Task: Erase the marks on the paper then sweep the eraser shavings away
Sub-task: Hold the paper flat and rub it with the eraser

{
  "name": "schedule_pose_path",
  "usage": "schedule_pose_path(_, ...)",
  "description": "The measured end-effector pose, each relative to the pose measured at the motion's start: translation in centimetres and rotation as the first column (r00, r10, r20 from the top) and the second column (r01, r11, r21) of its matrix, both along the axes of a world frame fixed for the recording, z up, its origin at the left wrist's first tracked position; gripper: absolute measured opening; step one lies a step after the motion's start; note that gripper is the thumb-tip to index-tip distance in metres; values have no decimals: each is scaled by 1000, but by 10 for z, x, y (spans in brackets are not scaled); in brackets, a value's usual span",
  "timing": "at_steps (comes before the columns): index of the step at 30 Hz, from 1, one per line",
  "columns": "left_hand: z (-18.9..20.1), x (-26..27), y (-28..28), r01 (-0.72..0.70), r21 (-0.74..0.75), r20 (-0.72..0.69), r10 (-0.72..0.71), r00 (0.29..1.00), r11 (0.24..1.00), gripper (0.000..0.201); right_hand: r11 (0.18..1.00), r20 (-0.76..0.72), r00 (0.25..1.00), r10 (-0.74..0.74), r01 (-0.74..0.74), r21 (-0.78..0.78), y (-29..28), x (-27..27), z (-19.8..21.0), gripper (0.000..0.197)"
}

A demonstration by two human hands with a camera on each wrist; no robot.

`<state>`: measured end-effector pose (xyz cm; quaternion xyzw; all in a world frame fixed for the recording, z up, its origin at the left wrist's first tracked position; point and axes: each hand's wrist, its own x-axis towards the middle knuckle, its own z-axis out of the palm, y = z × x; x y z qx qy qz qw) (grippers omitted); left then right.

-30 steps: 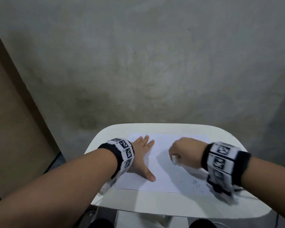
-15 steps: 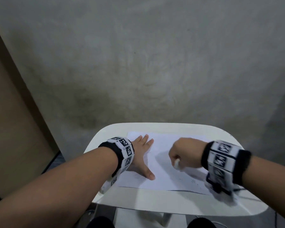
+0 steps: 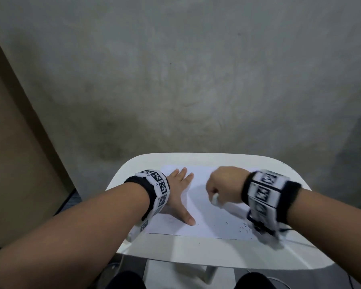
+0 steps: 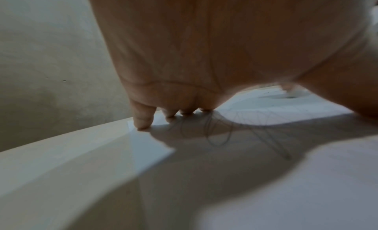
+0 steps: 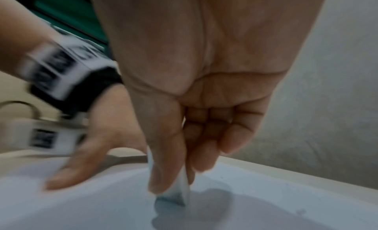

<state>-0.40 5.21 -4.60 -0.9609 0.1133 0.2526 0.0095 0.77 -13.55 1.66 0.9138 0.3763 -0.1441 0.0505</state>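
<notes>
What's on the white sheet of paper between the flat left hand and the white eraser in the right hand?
Bare white paper in the head view, between left hand and eraser; the left wrist view shows faint pencil scribbles beside the fingers.

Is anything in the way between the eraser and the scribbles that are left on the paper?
Yes. The left hand lies flat on the paper, over the pencil scribbles left. The eraser in the right hand rubs farther right.

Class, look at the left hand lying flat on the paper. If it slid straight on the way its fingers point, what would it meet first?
Nothing on the sheet, it seems. The left hand would cross bare paper, then the table edge, with the wall beyond; depth is unclear.
</notes>
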Motion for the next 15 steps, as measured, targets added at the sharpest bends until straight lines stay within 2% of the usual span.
schedule_pose_path(3,-1,-1,-1,2,3,18,-2,1000,1000,142,992,-106,994,-2,-12,-123,-23,-11,7,17)
schedule_pose_path(5,-1,-2,-1,1,1,22,-1,1000,1000,142,982,-197,980,-35,-3,-191,-16,-3,14,18)
schedule_pose_path(7,0,-2,-1,-1,-2,21,1,1000,1000,141,990,-164,986,-42,19,-137,6,9,14,20)
schedule_pose_path(10,4,-3,-2,-1,-15,7,2,1000,1000,139,998,-2,1000,-24,24,61,34,17,6,20)
schedule_pose_path(12,5,-3,-2,7,-14,8,-7,1000,1000,139,999,11,1000,16,-17,31,33,11,0,16)
schedule_pose_path(15,1,-2,0,3,-5,12,-3,1000,1000,141,997,-50,997,64,-66,-43,2,-7,1,17)
